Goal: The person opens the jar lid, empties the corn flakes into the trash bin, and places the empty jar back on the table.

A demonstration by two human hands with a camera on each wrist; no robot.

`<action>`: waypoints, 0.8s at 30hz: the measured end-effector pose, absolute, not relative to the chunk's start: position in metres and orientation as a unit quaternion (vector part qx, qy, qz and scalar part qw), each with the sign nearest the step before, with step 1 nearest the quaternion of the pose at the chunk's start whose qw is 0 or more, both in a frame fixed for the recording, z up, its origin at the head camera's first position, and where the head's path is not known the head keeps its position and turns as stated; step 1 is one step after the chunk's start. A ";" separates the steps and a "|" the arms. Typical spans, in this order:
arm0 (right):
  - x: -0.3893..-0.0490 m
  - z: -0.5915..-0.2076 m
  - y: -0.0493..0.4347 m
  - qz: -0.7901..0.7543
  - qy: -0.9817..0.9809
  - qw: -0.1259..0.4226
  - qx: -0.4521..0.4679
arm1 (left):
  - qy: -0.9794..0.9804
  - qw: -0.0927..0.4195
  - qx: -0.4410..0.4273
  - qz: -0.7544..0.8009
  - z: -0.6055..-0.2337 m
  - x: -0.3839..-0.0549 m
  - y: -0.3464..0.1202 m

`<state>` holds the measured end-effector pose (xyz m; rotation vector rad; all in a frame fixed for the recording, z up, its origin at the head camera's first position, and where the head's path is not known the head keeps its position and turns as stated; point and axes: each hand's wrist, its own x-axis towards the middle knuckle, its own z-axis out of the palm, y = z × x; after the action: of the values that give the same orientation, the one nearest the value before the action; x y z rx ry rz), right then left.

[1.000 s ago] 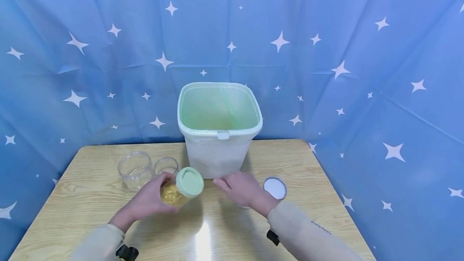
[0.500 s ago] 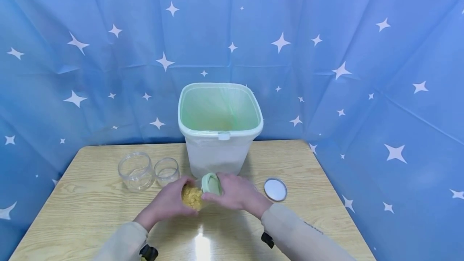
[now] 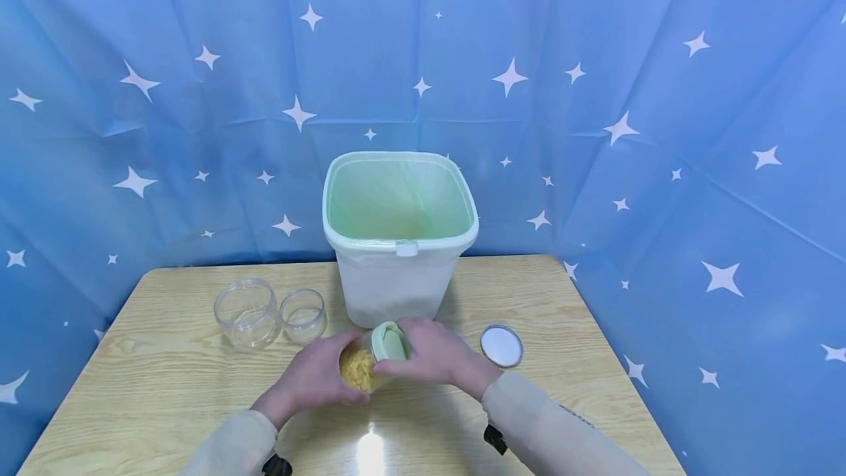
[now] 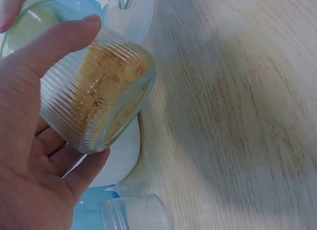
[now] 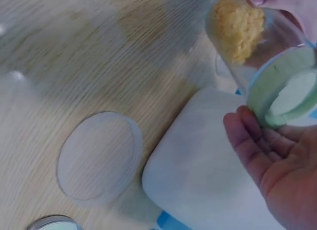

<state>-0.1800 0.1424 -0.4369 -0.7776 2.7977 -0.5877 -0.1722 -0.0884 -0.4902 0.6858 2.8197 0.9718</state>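
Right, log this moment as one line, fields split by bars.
left hand: grips glass jar | right hand: holds green lid at jar mouth | jar: tilted, yellow contents | bin: open, behind jar

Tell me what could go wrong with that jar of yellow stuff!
The jar is tilted, so if the right hand pulls the green lid off, the yellow stuff might spill onto the table. The jar looks smooth between its ribs, so it could slip from the left hand.
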 end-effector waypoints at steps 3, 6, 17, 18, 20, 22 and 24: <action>-0.181 -0.438 0.147 -0.165 0.932 0.079 -0.314 | 0.916 0.043 0.235 0.323 -0.493 -0.169 -0.090; -0.181 -0.437 0.150 -0.135 0.923 0.067 -0.355 | 0.913 0.045 0.240 0.327 -0.494 -0.167 -0.092; -0.178 -0.436 0.152 -0.111 0.932 0.101 -0.331 | 0.918 0.056 0.231 0.318 -0.494 -0.169 -0.096; -0.178 -0.436 0.151 -0.119 0.935 0.106 -0.318 | 0.919 0.055 0.229 0.315 -0.495 -0.169 -0.095; -0.178 -0.435 0.149 -0.143 0.940 0.110 -0.291 | 0.922 0.050 0.224 0.311 -0.495 -0.169 -0.095; -0.178 -0.435 0.148 -0.160 0.944 0.107 -0.267 | 0.925 0.043 0.221 0.307 -0.495 -0.169 -0.094; -0.179 -0.435 0.146 -0.166 0.948 0.099 -0.253 | 0.926 0.040 0.219 0.305 -0.495 -0.169 -0.092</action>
<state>-0.1791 0.1465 -0.4350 -0.7496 2.8043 -0.4908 -0.1689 -0.0923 -0.4945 0.6710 2.8383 0.9336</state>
